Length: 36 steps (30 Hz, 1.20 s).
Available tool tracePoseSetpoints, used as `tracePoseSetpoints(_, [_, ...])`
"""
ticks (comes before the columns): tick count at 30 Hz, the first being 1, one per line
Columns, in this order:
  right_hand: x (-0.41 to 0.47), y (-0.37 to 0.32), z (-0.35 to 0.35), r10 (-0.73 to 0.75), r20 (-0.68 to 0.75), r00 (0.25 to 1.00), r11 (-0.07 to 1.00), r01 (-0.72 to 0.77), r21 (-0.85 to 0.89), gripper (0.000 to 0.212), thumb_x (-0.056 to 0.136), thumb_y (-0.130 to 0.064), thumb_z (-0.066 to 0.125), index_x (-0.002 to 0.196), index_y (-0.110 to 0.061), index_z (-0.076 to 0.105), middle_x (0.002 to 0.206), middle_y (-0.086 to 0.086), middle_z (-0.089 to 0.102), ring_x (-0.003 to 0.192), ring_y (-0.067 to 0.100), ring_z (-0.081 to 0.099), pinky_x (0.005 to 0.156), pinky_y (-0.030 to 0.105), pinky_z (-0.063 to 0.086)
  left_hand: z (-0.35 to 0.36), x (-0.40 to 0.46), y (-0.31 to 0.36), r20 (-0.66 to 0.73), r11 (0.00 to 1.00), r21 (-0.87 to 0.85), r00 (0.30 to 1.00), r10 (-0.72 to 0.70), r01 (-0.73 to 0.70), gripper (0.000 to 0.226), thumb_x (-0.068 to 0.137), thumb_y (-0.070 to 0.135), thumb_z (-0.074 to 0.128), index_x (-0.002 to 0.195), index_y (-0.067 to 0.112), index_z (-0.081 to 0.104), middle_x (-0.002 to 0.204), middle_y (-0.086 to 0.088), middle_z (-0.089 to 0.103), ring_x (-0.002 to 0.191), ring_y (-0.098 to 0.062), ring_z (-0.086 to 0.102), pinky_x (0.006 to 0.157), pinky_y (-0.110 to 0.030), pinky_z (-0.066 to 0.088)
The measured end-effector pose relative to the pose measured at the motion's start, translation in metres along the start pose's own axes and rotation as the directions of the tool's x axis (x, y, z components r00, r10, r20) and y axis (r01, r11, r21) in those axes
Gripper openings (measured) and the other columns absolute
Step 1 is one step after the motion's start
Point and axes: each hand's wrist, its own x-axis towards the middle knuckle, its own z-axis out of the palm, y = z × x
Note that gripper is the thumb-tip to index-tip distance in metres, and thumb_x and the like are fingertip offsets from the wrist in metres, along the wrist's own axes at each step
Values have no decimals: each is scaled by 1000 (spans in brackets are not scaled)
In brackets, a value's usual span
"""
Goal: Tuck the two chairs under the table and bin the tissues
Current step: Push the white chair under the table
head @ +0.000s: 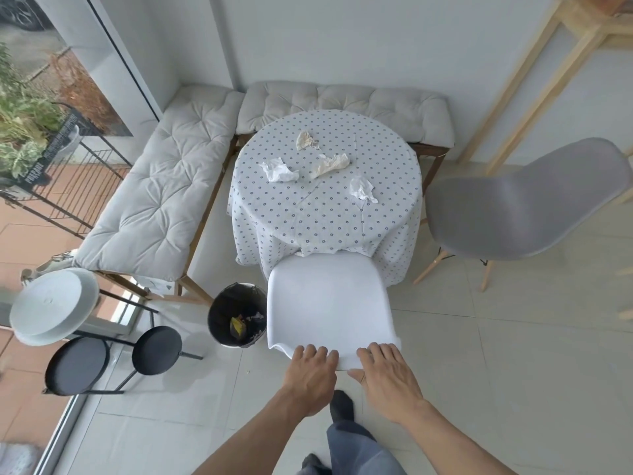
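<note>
A white chair point(329, 296) stands at the near side of the round table point(325, 214), its seat front touching the hanging spotted cloth. My left hand point(313, 371) and my right hand point(387, 375) both rest on the top edge of its backrest, fingers curled over it. A grey chair point(513, 204) stands apart to the right of the table, turned at an angle. Several crumpled tissues lie on the tabletop: a white one point(278, 170), a stained one point(306, 140), another stained one point(330, 165) and a white one point(362, 188). A black bin point(236, 315) stands left of the white chair.
Cushioned benches point(161, 186) line the corner behind and left of the table. Two black stools point(156, 349) and a white round tray table point(51, 306) stand at the left by a glass door. A wooden frame point(520, 80) leans at the back right. My foot point(342, 407) is behind the chair.
</note>
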Motion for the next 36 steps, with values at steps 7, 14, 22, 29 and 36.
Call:
tracePoseSetpoints(7, [-10, -8, 8, 35, -34, 999, 999, -35, 9, 47, 107, -56, 31, 114, -19, 58, 101, 1, 57, 90, 26, 51, 92, 40, 47, 5, -8, 0, -10, 1000, -4, 1000, 19, -20, 33, 99, 19, 38, 129, 11, 50, 115, -11, 61, 100, -34, 52, 99, -47, 41])
tracePoseSetpoints(14, [2, -1, 3, 45, 8, 999, 999, -45, 17, 51, 105, -59, 25, 122, -20, 54, 110, 2, 57, 98, 27, 51, 98, 41, 44, -1, 3, -7, 3, 1000, -2, 1000, 17, -17, 35, 99, 19, 40, 133, 12, 48, 122, -11, 60, 108, -36, 52, 102, -46, 39])
tracePoseSetpoints(22, [32, 7, -8, 58, 56, 997, 998, -59, 26, 53, 106, -59, 22, 127, -19, 51, 117, 4, 57, 106, 28, 51, 102, 41, 39, -14, 18, -23, 13, 996, 20, 996, -83, 83, 35, 105, 24, 42, 138, 14, 45, 131, -13, 57, 124, -38, 49, 113, -51, 33])
tracePoseSetpoints(29, [63, 19, -20, 79, 160, 984, 995, -88, 50, 55, 106, -60, 23, 135, -20, 48, 132, 7, 57, 122, 32, 51, 111, 48, 31, -22, 21, -32, -29, 995, -3, 995, -98, 98, 53, 110, 30, 35, 158, 13, 23, 162, -16, 33, 153, -38, 21, 124, -56, 20])
tracePoseSetpoints(36, [74, 24, -24, 159, 184, 970, 986, -165, 19, 67, 102, -68, 20, 138, -20, 49, 140, 7, 55, 134, 31, 44, 114, 52, 29, -38, 22, -42, -28, 989, -30, 989, -143, 142, 54, 111, 35, 32, 160, 15, 21, 169, -15, 24, 157, -35, 15, 124, -55, 19])
